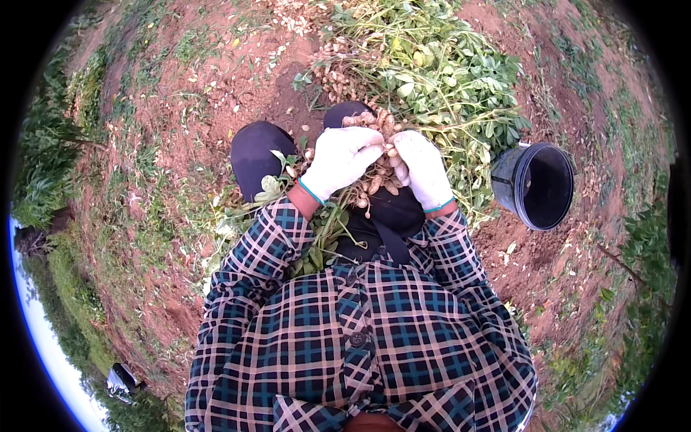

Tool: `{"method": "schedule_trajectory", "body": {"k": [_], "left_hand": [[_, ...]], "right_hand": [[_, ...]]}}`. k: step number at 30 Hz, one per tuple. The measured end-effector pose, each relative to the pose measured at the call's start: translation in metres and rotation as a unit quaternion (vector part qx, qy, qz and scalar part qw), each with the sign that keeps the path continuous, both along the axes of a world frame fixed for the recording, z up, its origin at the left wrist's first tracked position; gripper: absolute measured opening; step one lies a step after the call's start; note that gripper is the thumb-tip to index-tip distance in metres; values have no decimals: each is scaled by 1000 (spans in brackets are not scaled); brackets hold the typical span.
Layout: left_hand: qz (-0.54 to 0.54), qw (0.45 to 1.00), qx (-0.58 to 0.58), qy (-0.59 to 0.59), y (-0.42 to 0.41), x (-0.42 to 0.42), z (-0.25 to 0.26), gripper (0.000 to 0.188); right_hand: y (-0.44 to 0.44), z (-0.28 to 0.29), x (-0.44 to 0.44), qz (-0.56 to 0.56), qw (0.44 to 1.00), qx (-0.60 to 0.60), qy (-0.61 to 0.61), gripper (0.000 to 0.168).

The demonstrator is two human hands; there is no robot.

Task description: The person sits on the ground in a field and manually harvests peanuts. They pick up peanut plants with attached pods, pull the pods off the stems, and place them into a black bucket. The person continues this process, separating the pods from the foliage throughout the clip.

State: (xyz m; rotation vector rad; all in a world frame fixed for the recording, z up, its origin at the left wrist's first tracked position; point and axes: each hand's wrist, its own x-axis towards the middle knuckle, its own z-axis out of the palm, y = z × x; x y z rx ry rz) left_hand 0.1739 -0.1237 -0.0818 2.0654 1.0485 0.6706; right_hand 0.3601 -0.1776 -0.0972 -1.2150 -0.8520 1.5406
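Observation:
Both my hands wear white knit gloves with teal cuffs and meet above my lap. A bunch of peanut pods [378, 183] with soil on them hangs between and below them, its leafy stems [329, 227] trailing across my lap towards my left side. My left hand [343, 161] grips this peanut plant, thumb and forefinger pinched together near the pods. Against it, the fingertips of my right hand [424, 168] close on a single peanut pod [391, 152]. More pods stick up just beyond my fingers. The gloves hide part of the roots.
A large heap of pulled peanut plants [459, 81] lies ahead and to the right, with pods [337, 81] showing at its left edge. A black plastic bucket [507, 178] lies tipped at my right, its mouth facing right. Reddish soil [216, 108] with scattered leaves surrounds me.

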Motion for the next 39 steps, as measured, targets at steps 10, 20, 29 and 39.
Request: {"method": "schedule_trajectory", "body": {"k": [10, 20, 29, 39], "left_hand": [[117, 988, 59, -84, -10, -7, 34, 25], [-58, 994, 75, 47, -17, -7, 38, 18], [-86, 969, 116, 202, -22, -4, 26, 14], [-62, 972, -170, -150, -10, -19, 13, 11]], "right_hand": [[-16, -1, 21, 129, 930, 89, -332, 18], [-28, -7, -25, 146, 869, 180, -437, 15], [-22, 1, 3, 108, 862, 280, -409, 12], [-2, 6, -26, 53, 993, 26, 105, 25]]}}
